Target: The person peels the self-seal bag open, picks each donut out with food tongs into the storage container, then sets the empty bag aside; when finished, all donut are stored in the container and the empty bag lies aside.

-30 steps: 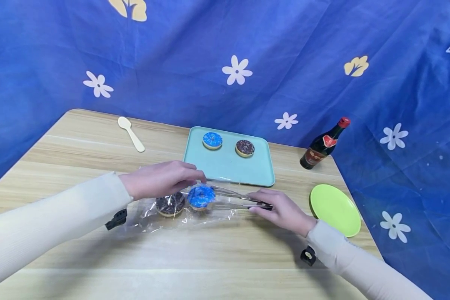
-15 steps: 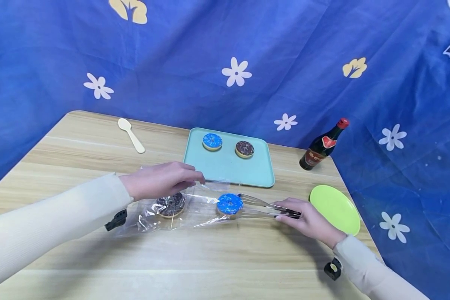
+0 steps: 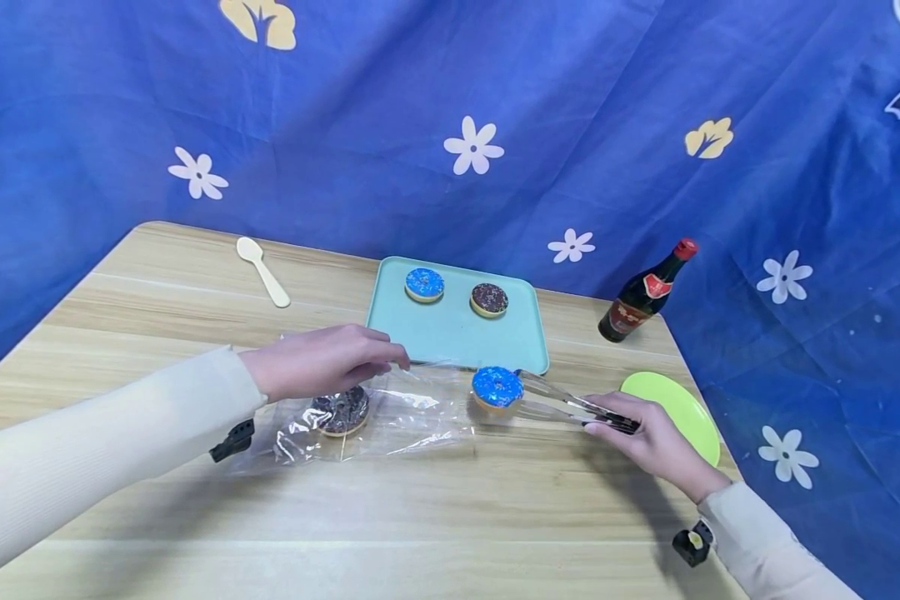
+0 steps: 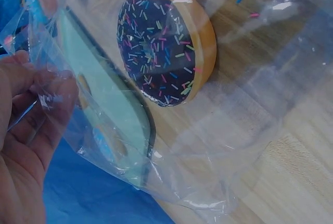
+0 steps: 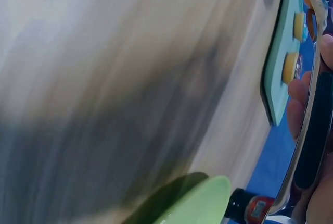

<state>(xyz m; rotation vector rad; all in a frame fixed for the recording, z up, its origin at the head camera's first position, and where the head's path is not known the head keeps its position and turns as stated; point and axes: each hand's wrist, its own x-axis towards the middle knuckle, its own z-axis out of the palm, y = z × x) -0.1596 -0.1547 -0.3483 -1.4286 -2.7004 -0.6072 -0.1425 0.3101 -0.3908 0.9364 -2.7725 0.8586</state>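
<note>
My left hand [image 3: 330, 360] pinches the upper edge of a clear plastic bag [image 3: 412, 421]; the left wrist view shows the film between thumb and fingers. Inside the bag lies a chocolate donut [image 4: 158, 47] with coloured sprinkles. My right hand [image 3: 648, 433] grips metal tongs [image 3: 570, 404] by their dark handles. A blue-iced donut [image 3: 497, 387] is clamped in the tips of the tongs, just off the right-hand mouth of the bag. In the right wrist view the tongs [image 5: 307, 135] run along the right edge, with fingers wrapped round them.
Behind the hands, a mint tray [image 3: 450, 333] carries another blue donut [image 3: 424, 285] and another chocolate donut [image 3: 489, 300]. A dark bottle [image 3: 637, 304] with a red cap stands at the back right. A green plate [image 3: 678, 408] lies beyond the right hand, a cream spoon [image 3: 262, 271] at the back left.
The right hand has drawn the blue donut rightward out of the bag with the tongs, then slightly up. The left hand has stayed at the bag's edge.
</note>
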